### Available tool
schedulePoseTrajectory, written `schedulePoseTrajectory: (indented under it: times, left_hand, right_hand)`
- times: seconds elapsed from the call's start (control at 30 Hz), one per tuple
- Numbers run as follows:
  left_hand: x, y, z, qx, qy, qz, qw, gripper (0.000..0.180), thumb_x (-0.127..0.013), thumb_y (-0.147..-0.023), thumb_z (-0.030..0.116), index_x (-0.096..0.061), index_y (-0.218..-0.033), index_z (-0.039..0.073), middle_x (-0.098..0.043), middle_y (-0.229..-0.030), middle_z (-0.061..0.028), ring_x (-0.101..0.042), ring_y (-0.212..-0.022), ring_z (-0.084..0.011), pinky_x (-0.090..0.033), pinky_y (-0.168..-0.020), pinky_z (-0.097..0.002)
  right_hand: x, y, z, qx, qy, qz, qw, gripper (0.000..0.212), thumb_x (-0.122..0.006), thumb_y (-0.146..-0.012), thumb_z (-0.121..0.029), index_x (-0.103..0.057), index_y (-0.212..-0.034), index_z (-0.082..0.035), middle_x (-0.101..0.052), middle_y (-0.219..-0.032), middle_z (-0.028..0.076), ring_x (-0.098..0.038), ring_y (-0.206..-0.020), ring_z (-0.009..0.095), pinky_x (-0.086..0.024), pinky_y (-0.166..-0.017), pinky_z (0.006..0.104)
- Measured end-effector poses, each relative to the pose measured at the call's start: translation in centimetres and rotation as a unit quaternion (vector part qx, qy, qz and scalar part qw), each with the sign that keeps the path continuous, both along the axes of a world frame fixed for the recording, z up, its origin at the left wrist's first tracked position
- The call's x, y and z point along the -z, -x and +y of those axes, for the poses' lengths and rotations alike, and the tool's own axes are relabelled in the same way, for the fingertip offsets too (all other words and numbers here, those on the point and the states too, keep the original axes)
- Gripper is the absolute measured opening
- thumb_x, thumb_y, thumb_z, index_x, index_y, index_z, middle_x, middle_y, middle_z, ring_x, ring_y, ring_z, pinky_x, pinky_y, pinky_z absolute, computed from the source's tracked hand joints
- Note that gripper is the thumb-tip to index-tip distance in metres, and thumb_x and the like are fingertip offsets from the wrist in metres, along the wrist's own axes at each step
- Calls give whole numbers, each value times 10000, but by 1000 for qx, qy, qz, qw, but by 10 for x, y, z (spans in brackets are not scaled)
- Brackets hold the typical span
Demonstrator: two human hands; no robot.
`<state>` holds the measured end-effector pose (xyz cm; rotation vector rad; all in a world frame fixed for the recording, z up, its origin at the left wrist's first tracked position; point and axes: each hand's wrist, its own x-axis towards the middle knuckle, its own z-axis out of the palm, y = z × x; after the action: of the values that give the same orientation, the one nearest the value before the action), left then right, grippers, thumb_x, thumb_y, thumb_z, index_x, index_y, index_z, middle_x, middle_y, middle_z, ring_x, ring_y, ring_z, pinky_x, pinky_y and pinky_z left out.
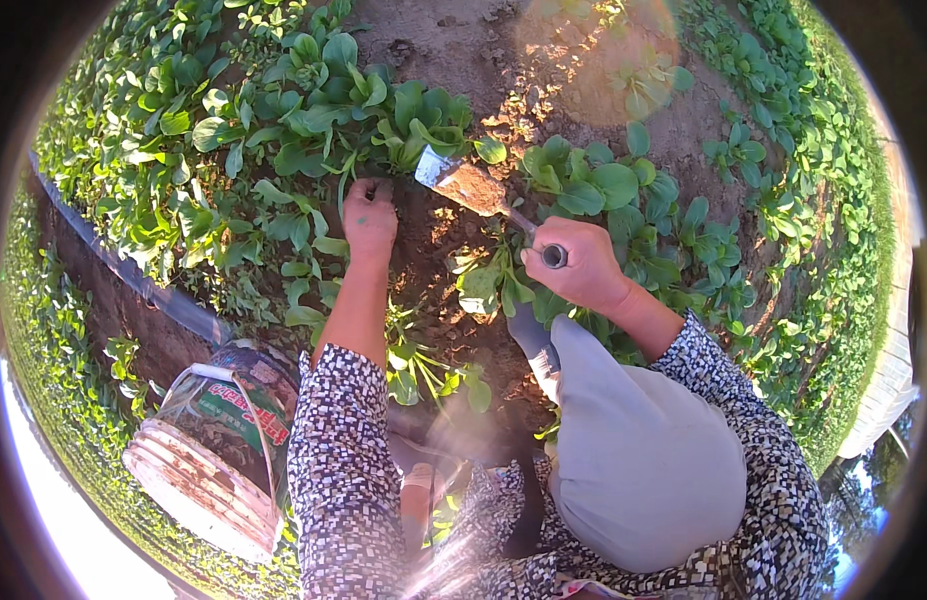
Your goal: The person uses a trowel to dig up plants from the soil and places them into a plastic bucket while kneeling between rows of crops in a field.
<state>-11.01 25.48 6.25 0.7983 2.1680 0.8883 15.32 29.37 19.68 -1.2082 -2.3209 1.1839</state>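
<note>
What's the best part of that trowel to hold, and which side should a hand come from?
Probably the handle, coming from the lower right, where the right hand grips the trowel. The handle's rounded end looks suited to a closed fist, and the wide, brown-coated blade points away to the upper left, which should keep the hand clear of its edge.

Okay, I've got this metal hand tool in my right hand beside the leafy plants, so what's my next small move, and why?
Probably ease the hand tool's edge into the soil below the leafy plant: your right hand grips its handle, the soil-coated blade points toward that plant, and your left hand is low beside the leaves.
</note>
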Motion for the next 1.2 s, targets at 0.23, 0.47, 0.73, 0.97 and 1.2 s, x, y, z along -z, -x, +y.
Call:
schedulePoseTrajectory:
  times: [0.23,0.47,0.73,0.97,1.2]
  left_hand:
    - [-29,-35,23,53,120,102,986,577,-731,-740,339,-480,-1165,40,-549,-1154,-171,-546,-1077,-344,-460,-866,-433]
    - [-15,-32,28,38,113,121,985,349,-645,-804,234,-545,-1082,48,-590,-1089,-180,-591,-982,-373,-471,-837,-437]
    - [-7,-16,26,92,81,164,979,213,-633,-798,249,-653,-902,64,-657,-857,-212,-613,-858,-426,-490,-751,-479]
    - [-13,-16,31,113,118,157,974,265,-630,-816,279,-645,-974,67,-656,-924,-217,-601,-919,-422,-476,-803,-475]
    - [0,-12,15,76,104,49,990,309,-686,-796,268,-636,-959,10,-672,-862,-187,-646,-834,-349,-501,-732,-409]
  right_hand:
    - [-4,-10,-9,75,113,44,990,196,-691,-753,-92,-539,-655,-17,-469,-632,50,-418,-537,130,-344,-505,280]
    - [-11,-33,-24,100,173,70,977,242,-663,-787,-62,-484,-635,-3,-395,-617,13,-356,-564,95,-295,-506,282]
    - [3,-13,-21,34,187,-62,980,230,-665,-743,-224,-552,-678,-34,-505,-609,107,-478,-543,251,-402,-540,345]
    - [25,34,0,16,186,-97,978,228,-606,-748,-295,-600,-668,-82,-566,-584,106,-570,-571,304,-449,-585,369]
    - [46,26,0,-27,121,-74,990,202,-611,-741,-274,-608,-674,-84,-581,-606,84,-590,-602,293,-464,-600,376]
